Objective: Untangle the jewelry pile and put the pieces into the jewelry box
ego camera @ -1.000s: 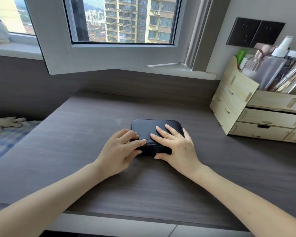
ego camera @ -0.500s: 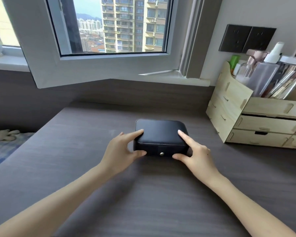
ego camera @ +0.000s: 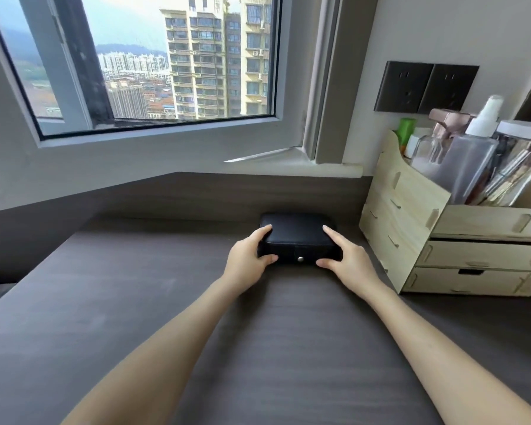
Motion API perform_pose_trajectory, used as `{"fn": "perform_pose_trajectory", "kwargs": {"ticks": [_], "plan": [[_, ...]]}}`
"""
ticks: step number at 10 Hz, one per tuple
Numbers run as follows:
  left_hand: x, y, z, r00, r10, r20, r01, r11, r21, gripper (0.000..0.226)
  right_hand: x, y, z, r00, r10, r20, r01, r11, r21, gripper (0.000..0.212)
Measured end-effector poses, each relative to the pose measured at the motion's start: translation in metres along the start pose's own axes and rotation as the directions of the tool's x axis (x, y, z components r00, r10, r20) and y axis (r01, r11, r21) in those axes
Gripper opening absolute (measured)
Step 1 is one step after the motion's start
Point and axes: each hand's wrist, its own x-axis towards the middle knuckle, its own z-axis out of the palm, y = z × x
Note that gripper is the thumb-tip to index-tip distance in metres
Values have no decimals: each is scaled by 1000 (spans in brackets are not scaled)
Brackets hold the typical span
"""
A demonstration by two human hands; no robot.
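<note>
My two hands hold the black jewelry box (ego camera: 298,237), which sits closed and flat on the grey-brown bench (ego camera: 135,302), a little right of the middle of the frame and close to the dark back panel under the window sill. My left hand (ego camera: 246,262) grips the box's left end: the thumb lies on the front face, and the forefinger curls over the top left corner. My right hand (ego camera: 350,259) takes the right end in the same way, thumb low against the front face and forefinger stretched along the top right edge, so the box is pinched between the two hands. A small round metal snap (ego camera: 300,258) shows in the middle of the front face, between my thumbs. Both bare forearms reach in from the bottom of the frame.

Just to the right of the box stands a pale wooden organizer (ego camera: 405,216) with drawers, near the box but not touching it. Its upper bin holds clear bottles (ego camera: 472,161) and other cosmetics. Above it, in the upper right, two dark wall sockets (ego camera: 426,87) sit side by side. A window (ego camera: 154,72) fills the upper left, with tall apartment blocks beyond the glass
</note>
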Motion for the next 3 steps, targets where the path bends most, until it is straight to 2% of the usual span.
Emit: {"fn": "perform_pose_trajectory", "kwargs": {"ticks": [2, 3], "plan": [[4, -4, -2, 1000, -6, 23, 4, 996, 91, 70, 3, 3, -2, 998, -2, 67, 9, 995, -99, 80], [2, 4, -14, 1000, -9, 30, 3, 980, 197, 75, -4, -5, -11, 998, -38, -42, 29, 980, -196, 77]]}}
